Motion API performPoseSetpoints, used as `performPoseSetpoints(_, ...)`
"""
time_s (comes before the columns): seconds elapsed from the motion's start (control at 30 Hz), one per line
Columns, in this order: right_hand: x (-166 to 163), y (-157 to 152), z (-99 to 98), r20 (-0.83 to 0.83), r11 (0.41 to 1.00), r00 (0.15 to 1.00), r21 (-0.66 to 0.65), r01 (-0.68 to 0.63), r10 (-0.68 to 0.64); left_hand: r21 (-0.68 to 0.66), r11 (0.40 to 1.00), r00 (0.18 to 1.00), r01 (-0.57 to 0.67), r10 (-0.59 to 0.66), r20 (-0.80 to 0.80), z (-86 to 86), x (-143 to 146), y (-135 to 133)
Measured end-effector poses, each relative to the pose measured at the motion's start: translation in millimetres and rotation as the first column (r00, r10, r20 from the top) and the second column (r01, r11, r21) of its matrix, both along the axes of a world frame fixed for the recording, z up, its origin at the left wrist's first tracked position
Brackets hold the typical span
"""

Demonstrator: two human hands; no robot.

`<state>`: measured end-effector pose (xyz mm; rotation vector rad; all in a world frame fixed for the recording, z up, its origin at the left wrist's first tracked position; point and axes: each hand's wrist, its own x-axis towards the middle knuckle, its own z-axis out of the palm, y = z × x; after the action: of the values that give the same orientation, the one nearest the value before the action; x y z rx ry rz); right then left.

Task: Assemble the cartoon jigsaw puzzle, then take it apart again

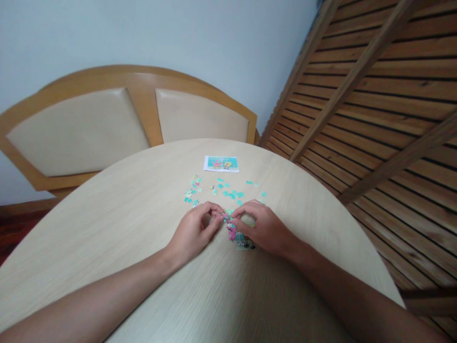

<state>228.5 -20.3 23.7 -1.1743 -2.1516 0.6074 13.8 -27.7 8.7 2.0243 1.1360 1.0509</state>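
Note:
A partly joined jigsaw puzzle [240,238] with a pink figure and a yellow figure lies on the table in front of me. At its upper left edge my left hand [198,226] pinches a small pink and teal puzzle piece [225,217] between thumb and fingertips. My right hand [262,226] reaches over the puzzle from the right and covers part of the yellow figure. Its thumb and fingers are drawn together near the same piece; what they grip, if anything, is hidden. Loose teal puzzle pieces [233,194] lie just beyond both hands.
A picture card [222,164] with the two figures lies near the far edge of the round wooden table [143,200]. More loose pieces [193,190] are grouped at the left. Behind stands a padded wooden headboard [152,119], and slatted wood [374,119] rises at the right.

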Motion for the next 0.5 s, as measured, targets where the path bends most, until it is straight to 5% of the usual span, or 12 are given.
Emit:
performPoseSetpoints(0.2,14,2,0.6,0.259,0.995,0.964,0.07,-0.074,0.053,0.012,0.999,0.989,-0.032,0.034,-0.143,-4.8,-11,10)
performPoseSetpoints(0.5,8,-5,-2.1,0.28,0.986,0.949,0.037,-0.16,0.144,0.048,0.999,0.979,0.014,-0.004,-0.203,-7.2,-11,14)
